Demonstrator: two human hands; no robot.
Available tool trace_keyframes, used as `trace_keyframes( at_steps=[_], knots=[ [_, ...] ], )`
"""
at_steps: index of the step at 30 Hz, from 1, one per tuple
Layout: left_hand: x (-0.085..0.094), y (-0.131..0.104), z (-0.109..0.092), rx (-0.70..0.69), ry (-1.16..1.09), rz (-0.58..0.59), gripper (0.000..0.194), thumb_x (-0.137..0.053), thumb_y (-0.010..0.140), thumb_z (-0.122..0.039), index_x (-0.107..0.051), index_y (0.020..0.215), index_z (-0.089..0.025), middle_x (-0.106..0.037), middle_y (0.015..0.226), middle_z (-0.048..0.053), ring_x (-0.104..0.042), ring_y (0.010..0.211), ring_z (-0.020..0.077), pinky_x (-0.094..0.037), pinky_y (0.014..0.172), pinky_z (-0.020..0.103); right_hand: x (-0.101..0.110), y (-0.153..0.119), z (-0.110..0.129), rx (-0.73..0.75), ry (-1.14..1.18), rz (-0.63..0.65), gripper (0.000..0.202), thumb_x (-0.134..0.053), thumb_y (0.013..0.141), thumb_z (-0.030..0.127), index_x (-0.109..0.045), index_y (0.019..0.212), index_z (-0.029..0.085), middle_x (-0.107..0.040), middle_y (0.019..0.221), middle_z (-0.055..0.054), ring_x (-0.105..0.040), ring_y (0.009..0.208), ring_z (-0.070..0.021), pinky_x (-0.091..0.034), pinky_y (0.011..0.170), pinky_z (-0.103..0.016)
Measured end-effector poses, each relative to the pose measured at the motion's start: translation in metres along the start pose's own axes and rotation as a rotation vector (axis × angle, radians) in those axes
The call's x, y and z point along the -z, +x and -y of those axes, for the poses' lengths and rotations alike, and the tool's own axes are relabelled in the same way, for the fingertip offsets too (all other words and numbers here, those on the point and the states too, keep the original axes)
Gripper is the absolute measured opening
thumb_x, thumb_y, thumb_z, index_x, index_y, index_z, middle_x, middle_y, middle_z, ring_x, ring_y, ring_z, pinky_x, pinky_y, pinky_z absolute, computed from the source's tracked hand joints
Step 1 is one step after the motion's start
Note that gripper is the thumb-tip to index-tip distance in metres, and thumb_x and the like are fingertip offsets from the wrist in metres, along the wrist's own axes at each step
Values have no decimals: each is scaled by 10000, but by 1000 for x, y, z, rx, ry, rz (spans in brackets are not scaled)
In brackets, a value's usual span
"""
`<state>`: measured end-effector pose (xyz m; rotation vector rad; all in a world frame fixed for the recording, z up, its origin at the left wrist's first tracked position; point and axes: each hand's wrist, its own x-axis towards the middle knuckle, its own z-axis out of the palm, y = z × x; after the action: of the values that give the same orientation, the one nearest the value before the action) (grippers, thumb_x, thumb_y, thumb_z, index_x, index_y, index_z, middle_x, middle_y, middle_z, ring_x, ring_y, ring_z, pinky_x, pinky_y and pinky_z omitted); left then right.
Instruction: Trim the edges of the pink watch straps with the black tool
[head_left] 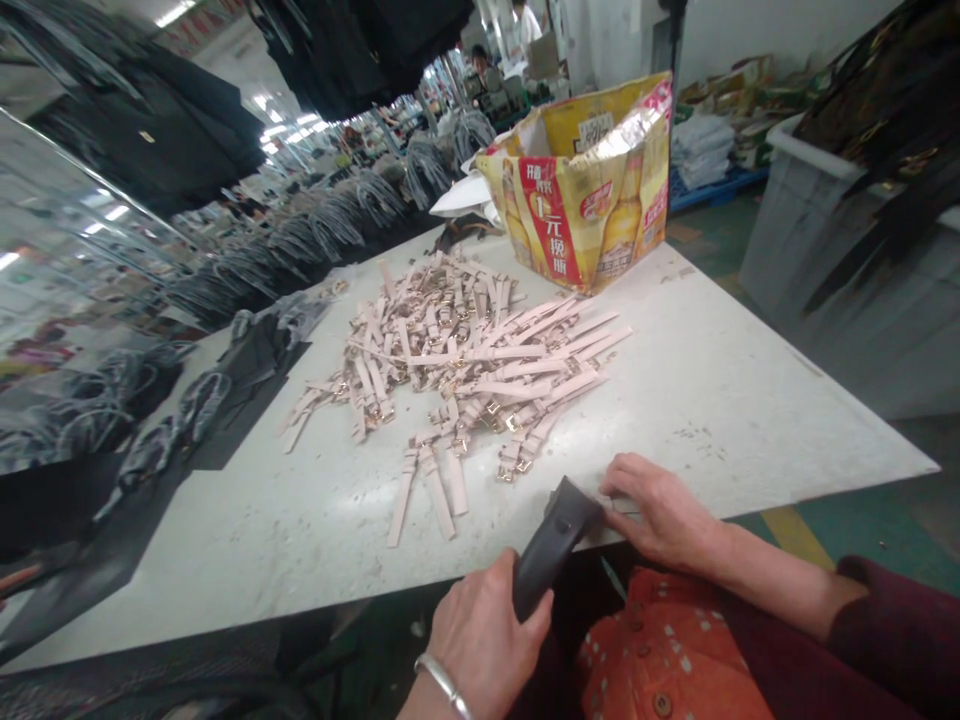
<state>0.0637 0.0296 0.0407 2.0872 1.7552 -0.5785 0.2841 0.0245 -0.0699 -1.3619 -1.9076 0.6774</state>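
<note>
My left hand (484,625), with a silver bangle at the wrist, is wrapped round a dark grey handheld tool (553,545) at the table's front edge. My right hand (660,510) is beside the tool's upper end, its fingers pinched together at the table edge; what they hold is too small to make out. Beyond both hands, a heap of pale pink straps (457,350) with gold-coloured buckles is spread over the white table (720,400).
A yellow and red cardboard box (585,210) stands behind the strap heap. Dark pieces with bundled cords (240,390) lie along the table's left side. A large grey bin (840,240) holds dark items at the right. Black bags (157,130) hang overhead.
</note>
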Motion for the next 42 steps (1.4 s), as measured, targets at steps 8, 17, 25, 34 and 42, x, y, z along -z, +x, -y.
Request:
trace_keyframes(
  at_steps=[8, 17, 25, 34, 42],
  knots=[
    [-1, 21, -8, -10, -86, -69, 316, -466, 798, -460, -606, 885, -191, -694, 820, 72, -648, 776, 190, -419, 648, 245, 0, 5, -4, -48, -37, -63, 36, -566, 757, 185, -541, 782, 177, -524, 796, -40, -500, 783, -176, -404, 686, -293],
    [-14, 3, 27, -5, -262, -115, 267, -483, 794, -446, -587, 823, -201, -647, 721, 13, -610, 681, 149, -402, 612, 220, 13, 18, -8, 97, -271, -74, 139, -466, 769, 58, -538, 750, 175, -533, 722, -42, -455, 728, -178, -339, 660, -295],
    [-16, -7, 26, 58, -219, -39, 272, -499, 773, -432, -594, 891, -206, -680, 781, 29, -640, 744, 169, -423, 657, 226, 21, 12, -8, 262, -136, 88, 118, -488, 868, 189, -602, 835, 183, -605, 824, -59, -496, 828, -184, -371, 749, -327],
    [-7, -11, 21, 74, -93, -33, 303, -465, 793, -443, -587, 939, -207, -689, 782, 60, -651, 734, 199, -413, 632, 242, 13, 15, -5, 158, -62, 76, 83, -505, 816, 117, -562, 787, 169, -552, 771, -52, -470, 780, -182, -391, 714, -319],
    [-7, 11, 19, 15, -127, -21, 256, -481, 782, -427, -589, 870, -213, -676, 751, 38, -630, 681, 160, -378, 593, 217, 17, 22, -6, 79, -32, 163, 151, -538, 765, 89, -619, 850, 185, -545, 818, -56, -487, 835, -193, -399, 746, -315]
  ],
)
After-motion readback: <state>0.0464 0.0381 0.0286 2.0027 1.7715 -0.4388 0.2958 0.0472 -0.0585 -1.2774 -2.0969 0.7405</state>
